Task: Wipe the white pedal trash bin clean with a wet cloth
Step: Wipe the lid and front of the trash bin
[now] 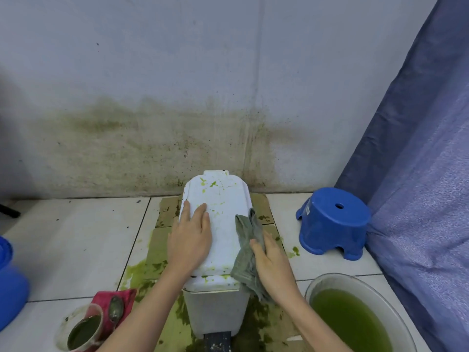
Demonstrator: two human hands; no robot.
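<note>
While the left hand [190, 237] lies flat, fingers [196, 212] straight, steadying the bin lid [223, 199], best drag the cloth [245, 250], pressed under the right hand [272, 268], toward green splatter [213, 184] beyond both.

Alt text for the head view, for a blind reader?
A left hand rests flat on the green-spattered lid of a white pedal bin while the right hand presses a grey cloth against the lid's right edge.

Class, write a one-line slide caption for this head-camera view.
Left hand steadies the white pedal bin's lid while the right hand presses a grey cloth against its side.
</note>
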